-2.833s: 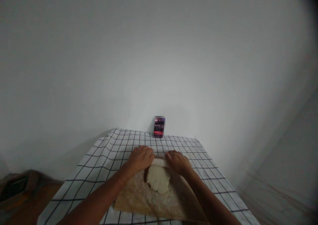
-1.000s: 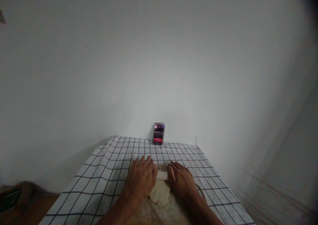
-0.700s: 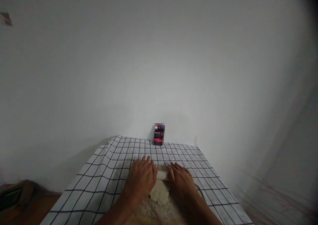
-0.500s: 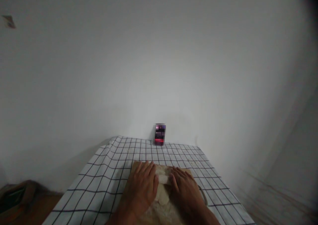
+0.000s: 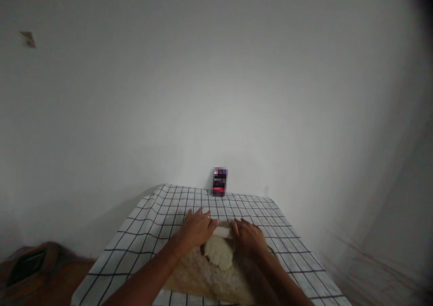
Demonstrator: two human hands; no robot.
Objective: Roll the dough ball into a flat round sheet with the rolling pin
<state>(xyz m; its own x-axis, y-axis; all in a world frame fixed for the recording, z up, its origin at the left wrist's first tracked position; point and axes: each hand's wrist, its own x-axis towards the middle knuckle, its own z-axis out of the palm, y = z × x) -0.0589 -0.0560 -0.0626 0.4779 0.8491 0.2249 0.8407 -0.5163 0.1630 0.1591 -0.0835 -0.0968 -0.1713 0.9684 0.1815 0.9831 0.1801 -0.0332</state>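
Observation:
A pale rolling pin (image 5: 223, 230) lies crosswise near the far edge of a floured wooden board (image 5: 196, 279). My left hand (image 5: 198, 227) presses on its left end, and my right hand (image 5: 249, 236) covers its right end, fingers pointing away from me. Only the middle stretch of the pin shows between them. Just on my side of the pin is a flat, uneven piece of dough (image 5: 219, 254), whose far edge meets the pin. Both forearms reach over the board, and flour is spread across its near half.
The table wears a white cloth with a black grid (image 5: 135, 238). A pixelated dark upright object (image 5: 219, 182) leans on the white wall (image 5: 216, 94) at the table's back edge. A brown item with a dark green top (image 5: 29, 267) is at lower left, beside the table.
Both hands have moved forward with the rolling pin, away from me. More of the dough and the near part of the board now show. The view has shifted slightly.

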